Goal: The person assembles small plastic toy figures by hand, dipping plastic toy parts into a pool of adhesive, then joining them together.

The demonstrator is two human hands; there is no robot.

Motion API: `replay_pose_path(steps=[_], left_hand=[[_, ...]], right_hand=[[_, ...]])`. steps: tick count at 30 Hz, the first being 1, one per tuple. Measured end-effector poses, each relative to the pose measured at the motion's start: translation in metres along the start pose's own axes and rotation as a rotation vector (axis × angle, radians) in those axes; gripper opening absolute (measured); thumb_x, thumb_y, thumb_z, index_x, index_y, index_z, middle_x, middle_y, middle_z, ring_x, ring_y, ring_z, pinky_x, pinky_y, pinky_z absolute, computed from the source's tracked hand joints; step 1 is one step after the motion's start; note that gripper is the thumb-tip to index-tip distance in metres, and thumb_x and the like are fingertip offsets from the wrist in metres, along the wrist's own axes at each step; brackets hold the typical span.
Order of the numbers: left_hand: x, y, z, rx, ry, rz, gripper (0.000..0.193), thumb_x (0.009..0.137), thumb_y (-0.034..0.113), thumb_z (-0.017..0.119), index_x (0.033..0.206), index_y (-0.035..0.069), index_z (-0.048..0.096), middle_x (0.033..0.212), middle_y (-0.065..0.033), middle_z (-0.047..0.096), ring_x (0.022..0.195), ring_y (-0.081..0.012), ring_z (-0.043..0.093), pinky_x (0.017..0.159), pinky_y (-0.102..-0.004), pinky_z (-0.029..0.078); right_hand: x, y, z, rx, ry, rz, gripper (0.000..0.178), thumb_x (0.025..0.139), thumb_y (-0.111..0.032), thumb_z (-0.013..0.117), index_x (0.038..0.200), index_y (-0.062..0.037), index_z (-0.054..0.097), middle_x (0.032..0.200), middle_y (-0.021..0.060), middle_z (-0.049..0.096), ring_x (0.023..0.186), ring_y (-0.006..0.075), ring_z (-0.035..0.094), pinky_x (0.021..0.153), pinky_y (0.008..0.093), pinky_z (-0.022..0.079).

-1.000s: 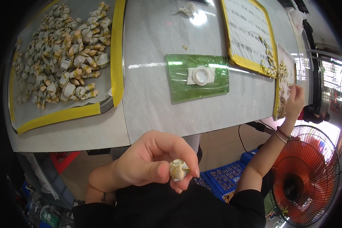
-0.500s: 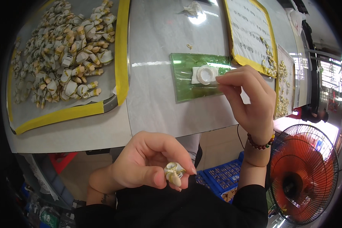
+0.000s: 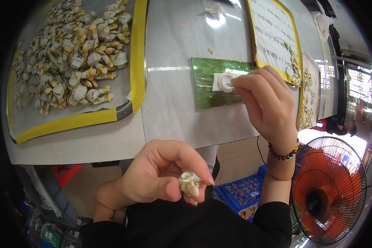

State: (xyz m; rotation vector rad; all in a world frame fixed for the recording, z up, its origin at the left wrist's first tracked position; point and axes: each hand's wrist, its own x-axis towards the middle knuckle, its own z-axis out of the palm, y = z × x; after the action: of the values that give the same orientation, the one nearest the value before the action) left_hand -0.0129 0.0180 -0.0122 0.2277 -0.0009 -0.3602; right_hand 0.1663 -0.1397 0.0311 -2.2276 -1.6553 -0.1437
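Observation:
My left hand (image 3: pixel 155 171) is closed around a small white figurine part (image 3: pixel 189 182) with gold trim and a skin-toned, limb-like end, held between thumb and fingers in front of my body. Over the table, my right hand (image 3: pixel 270 105) is pinched, its fingertips at a small round white dish (image 3: pixel 225 82). Whatever sits between those fingertips is too small or hidden to make out. The dish rests on a white square pad (image 3: pixel 215 82), which lies on a green glossy slab (image 3: pixel 204 99).
A tray edged with yellow tape (image 3: pixel 139 62), heaped with similar figurine parts (image 3: pixel 80 62), is at the left. On the right lie a yellow-edged sheet (image 3: pixel 273 29) with small pieces and another tray of small pieces (image 3: pixel 307 99). A fan (image 3: pixel 328 190) stands beside my right arm.
My right hand's fingertips have come left onto the dish's rim, covering part of it. In my left hand the figurine part has tilted slightly. The view has shifted a little.

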Motion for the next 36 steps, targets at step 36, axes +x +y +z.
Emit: replay_pose_path(steps=[36], left_hand=[[0.009,-0.006,0.013,1.008,0.078,0.655,0.033,0.064,0.003,0.079,0.093,-0.004,0.065,0.090,-0.0162,0.066,0.077,-0.0237,0.065,0.060,-0.0276,0.050]], right_hand=[[-0.027,-0.075,-0.004,0.547,0.406,-0.073,0.016,0.059,0.005,0.069,0.072,0.0032,0.060,0.075,0.0131,0.062,0.060,0.0195,0.057,0.044,0.0246,0.045]])
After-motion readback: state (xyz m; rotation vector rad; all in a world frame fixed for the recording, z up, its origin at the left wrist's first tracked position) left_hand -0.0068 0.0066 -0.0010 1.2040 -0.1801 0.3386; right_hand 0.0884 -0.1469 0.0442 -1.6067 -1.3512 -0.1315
